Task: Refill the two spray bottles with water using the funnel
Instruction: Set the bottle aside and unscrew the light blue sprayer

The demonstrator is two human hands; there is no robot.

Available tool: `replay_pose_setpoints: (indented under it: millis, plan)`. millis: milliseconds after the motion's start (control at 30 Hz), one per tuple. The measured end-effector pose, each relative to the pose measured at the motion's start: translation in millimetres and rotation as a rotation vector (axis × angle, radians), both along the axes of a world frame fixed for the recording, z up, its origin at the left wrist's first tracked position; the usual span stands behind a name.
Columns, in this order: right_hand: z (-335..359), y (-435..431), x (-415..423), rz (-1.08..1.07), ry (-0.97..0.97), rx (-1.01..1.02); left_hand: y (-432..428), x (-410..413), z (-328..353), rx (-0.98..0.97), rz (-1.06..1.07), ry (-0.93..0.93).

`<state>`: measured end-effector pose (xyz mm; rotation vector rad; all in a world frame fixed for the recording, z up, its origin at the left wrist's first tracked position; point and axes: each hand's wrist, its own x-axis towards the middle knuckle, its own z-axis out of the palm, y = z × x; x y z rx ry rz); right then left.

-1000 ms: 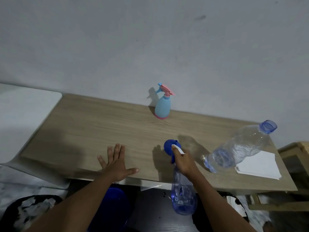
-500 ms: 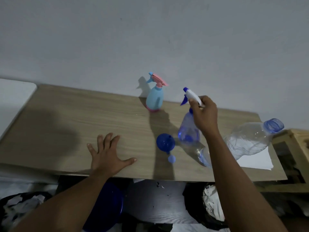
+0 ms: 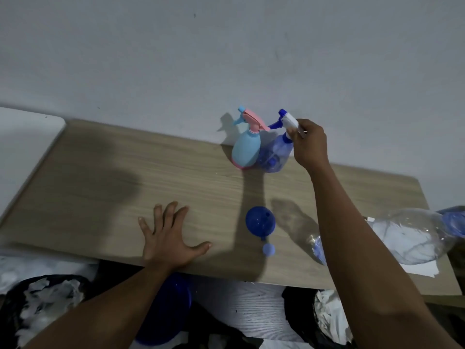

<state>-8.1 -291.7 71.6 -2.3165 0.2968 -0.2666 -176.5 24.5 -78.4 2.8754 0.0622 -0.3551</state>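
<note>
A light blue spray bottle (image 3: 246, 151) with a pink trigger head stands at the back of the wooden table (image 3: 125, 177) by the wall. Touching its right side is a clear blue spray bottle (image 3: 275, 157) with a white and blue head, which my right hand (image 3: 308, 144) grips at the top. A blue funnel (image 3: 260, 222) lies on its side near the table's front edge. A large clear water bottle (image 3: 407, 235) with a blue cap lies on its side at the right. My left hand (image 3: 167, 240) rests flat on the table, fingers spread.
White paper (image 3: 420, 269) lies under the water bottle. A white surface (image 3: 22, 137) adjoins the table on the left. Below the front edge are a blue basin (image 3: 163, 313) and bags of crumpled paper (image 3: 45, 306).
My right hand lifted the clear blue spray bottle from below the table's front edge and carried it back beside the light blue one. My left hand stayed flat.
</note>
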Motion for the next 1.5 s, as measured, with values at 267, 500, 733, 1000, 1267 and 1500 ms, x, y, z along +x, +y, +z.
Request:
replay_pose_setpoints:
  millis: [267,500,733,1000,1267,1500]
  plan:
    - [4.1,-1.8,-1.6,-0.006,0.013,-0.050,0.5,-0.1,-0.5,-0.004,-0.002,-0.014]
    - [2.9,-0.2,-9.5,0.012,0.014,-0.049,0.1,-0.5,-2.2,0.004,-0.006,-0.021]
    - [1.9,1.1,-6.8,0.014,-0.005,-0.039,-0.6,-0.5,-1.5,-0.004,-0.010,-0.038]
    - [-9.9,-1.4,-5.8,-0.014,-0.046,0.059,-0.8,-0.3,-2.0,0.005,-0.018,-0.029]
    - [-16.7,-4.9,-10.0,-0.016,-0.107,0.091,0.2,0.1,-1.7,0.007,-0.013,-0.031]
    - [-25.5,-8.4,-16.9,-0.025,-0.128,0.111,-0.3,0.5,-3.5,0.014,-0.005,-0.027]
